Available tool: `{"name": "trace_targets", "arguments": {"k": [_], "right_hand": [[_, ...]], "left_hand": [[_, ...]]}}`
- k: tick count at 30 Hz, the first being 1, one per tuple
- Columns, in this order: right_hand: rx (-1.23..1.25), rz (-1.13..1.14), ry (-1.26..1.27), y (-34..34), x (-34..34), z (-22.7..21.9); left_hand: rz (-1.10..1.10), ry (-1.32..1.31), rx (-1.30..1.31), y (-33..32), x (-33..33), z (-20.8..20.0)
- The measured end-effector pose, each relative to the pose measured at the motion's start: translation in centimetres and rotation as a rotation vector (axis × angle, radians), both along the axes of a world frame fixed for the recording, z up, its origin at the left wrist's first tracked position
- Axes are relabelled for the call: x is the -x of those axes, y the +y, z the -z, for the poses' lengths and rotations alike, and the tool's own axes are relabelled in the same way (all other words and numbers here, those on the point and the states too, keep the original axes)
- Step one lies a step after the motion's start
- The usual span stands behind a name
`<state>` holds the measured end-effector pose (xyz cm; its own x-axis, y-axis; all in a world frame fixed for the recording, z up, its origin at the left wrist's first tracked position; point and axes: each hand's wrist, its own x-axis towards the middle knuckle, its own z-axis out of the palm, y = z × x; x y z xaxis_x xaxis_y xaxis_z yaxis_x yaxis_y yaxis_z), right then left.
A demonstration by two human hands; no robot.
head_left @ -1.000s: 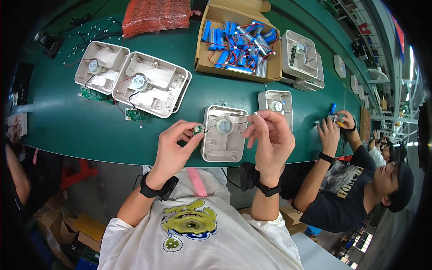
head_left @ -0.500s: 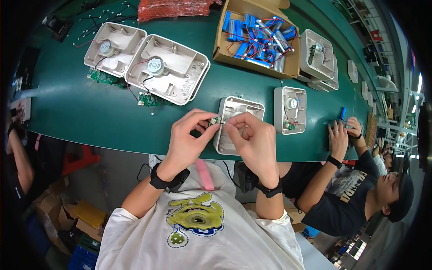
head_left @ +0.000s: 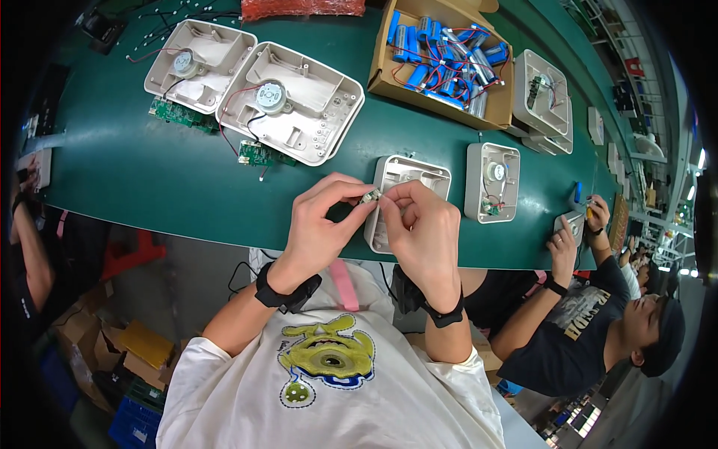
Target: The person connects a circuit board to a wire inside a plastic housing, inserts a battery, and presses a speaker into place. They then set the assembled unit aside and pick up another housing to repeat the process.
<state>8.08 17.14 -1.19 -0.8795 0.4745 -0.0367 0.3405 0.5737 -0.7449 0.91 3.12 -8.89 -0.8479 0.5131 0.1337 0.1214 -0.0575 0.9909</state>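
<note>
Between the thumb and fingers of my left hand (head_left: 329,213) is a small green circuit board (head_left: 369,196) with pale connectors on it. My right hand (head_left: 422,228) is closed in a pinch, its fingertips against the board's right edge; whatever they hold is hidden. Both hands are over the near left side of a white plastic housing (head_left: 441,182), open side up at the table's front edge. My right hand covers much of its inside. To its right lies a similar housing (head_left: 471,187), with a round motor (head_left: 495,171) and a small board inside.
Two larger white housings (head_left: 340,123) with motors lie at the back left, green boards (head_left: 258,154) wired beside them. A cardboard box (head_left: 381,78) of blue battery cells stands behind, near stacked housings (head_left: 523,105). At the right, a co-worker (head_left: 572,329) handles a grey part and a tool.
My hands and the board have shifted slightly right and up, and my fingertips are closer together. The co-worker at the right now holds a tool over a grey part.
</note>
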Motion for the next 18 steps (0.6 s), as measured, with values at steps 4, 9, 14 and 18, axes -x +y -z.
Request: {"name": "trace_targets", "arguments": {"k": [4, 9, 14, 18], "right_hand": [[-0.067, -0.013, 0.058, -0.3, -0.3, 0.6], [-0.182, -0.032, 0.094, -0.6, -0.2, 1.2], [-0.219, -0.012, 0.107, -0.4, 0.1, 1.0], [-0.288, -0.043, 0.134, -0.4, 0.2, 0.8]], "left_hand": [[-0.002, 0.115, 0.020, -0.1, 0.0, 0.2], [0.004, 0.134, 0.001, -0.1, 0.0, 0.5], [0.029, 0.160, -0.039, 0.1, 0.1, 0.9], [-0.013, 0.134, -0.042, 0.1, -0.1, 0.7]]}}
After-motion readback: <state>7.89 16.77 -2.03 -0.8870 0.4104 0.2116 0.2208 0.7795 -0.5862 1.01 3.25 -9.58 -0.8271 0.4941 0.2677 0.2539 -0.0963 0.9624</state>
